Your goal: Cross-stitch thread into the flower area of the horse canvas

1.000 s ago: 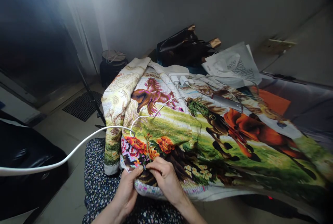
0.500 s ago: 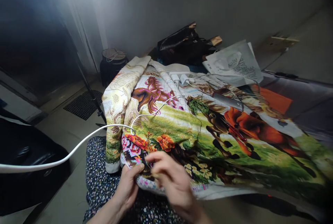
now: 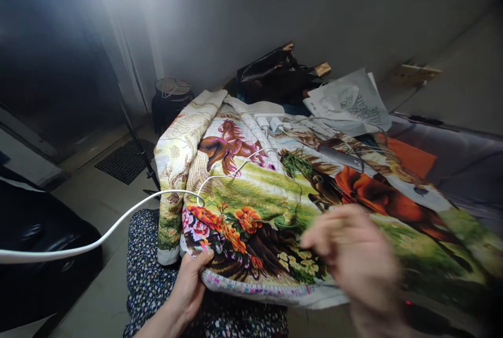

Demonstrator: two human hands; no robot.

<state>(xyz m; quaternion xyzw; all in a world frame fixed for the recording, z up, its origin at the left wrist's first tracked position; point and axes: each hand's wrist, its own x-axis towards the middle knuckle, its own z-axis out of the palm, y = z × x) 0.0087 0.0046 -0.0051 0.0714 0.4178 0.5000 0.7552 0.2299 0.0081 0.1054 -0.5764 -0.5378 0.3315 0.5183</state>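
Observation:
A large cross-stitch cloth (image 3: 236, 186) with horses and flowers spreads before me over my lap and the surface behind. My left hand (image 3: 192, 275) grips its near-left edge, thumb on top by the pink flowers and fingers beneath. My right hand (image 3: 356, 259) is raised above the cloth's near side, right of the yellow flowers, smeared by motion. Its fingers are curled together in a pinch; whatever lies between them is too small or blurred to make out. A tangle of green thread (image 3: 296, 164) lies on the cloth near the dark horse's head.
A white cable (image 3: 129, 211) crosses from the left onto the cloth. A power strip with white plugs (image 3: 271, 122), a dark bag (image 3: 271, 73) and a pale paper bag (image 3: 349, 102) lie behind. On the left are a lamp stand (image 3: 135, 139) and a black seat (image 3: 43, 243).
My right hand has moved away from beside my left hand, up and to the right over the cloth. My left hand keeps its hold on the edge.

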